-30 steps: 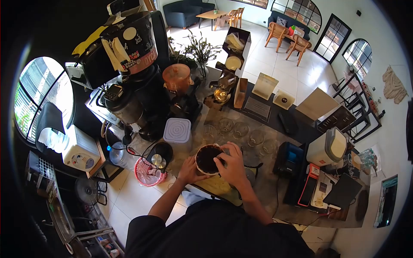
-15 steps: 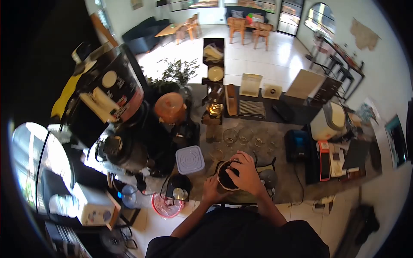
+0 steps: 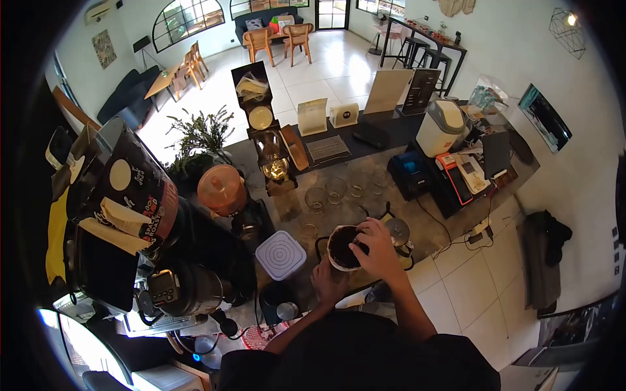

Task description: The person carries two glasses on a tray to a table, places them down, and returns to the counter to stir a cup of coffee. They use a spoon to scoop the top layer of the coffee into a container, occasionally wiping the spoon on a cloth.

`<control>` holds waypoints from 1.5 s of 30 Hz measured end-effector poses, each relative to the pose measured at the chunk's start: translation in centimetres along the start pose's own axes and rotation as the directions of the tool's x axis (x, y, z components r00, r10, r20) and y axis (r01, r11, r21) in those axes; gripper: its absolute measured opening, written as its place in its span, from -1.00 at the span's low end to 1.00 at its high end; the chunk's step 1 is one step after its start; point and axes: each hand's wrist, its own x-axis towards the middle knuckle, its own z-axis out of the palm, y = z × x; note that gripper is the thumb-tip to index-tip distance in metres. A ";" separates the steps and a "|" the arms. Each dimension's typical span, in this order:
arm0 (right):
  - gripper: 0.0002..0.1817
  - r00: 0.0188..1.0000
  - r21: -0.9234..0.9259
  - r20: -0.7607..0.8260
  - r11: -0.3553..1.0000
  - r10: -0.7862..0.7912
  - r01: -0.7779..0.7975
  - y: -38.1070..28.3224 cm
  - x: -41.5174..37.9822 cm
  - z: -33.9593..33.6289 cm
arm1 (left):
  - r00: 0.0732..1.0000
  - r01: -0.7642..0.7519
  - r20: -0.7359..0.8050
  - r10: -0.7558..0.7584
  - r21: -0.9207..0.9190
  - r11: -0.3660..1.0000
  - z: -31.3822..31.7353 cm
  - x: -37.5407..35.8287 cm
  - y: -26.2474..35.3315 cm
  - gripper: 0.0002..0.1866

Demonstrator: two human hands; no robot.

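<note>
Brown grounds [image 3: 340, 247] occupy the interior of a pale-rimmed cup [image 3: 338, 266], located just below and right of the frame's centre. I observe the operator's left hand [image 3: 327, 281] curled around the lower left side of this cup, supporting it; the fingertips are concealed beneath. The right hand [image 3: 375, 250] is partly closed over the right rim, with thumb and fingers bent toward the grounds. Whether it grips the rim or touches the contents, I cannot tell.

Adjacent items are positioned as follows. Right of the cup: a metal vessel with a round lid [image 3: 396, 231], near the right hand. Left of the cup: a square container with a ringed, pale lid [image 3: 281, 255], lying flat. Above the cup: clear glasses [image 3: 336, 189], arranged in a row on the grey countertop [image 3: 365, 164]. Left of centre: an orange-lidded container [image 3: 221, 189]. Upper centre: a slatted tray [image 3: 328, 150]. Right of centre: a black and blue device [image 3: 411, 174]. Upper right: a white bin with a grey lid [image 3: 441, 127].
</note>
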 end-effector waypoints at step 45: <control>-0.82 0.993 0.046 -0.097 0.997 0.071 -0.067 -1.2 -1.3 1.5 | 0.990 -0.143 -0.018 0.143 -0.010 0.990 0.4 -0.2 -1.9 -0.10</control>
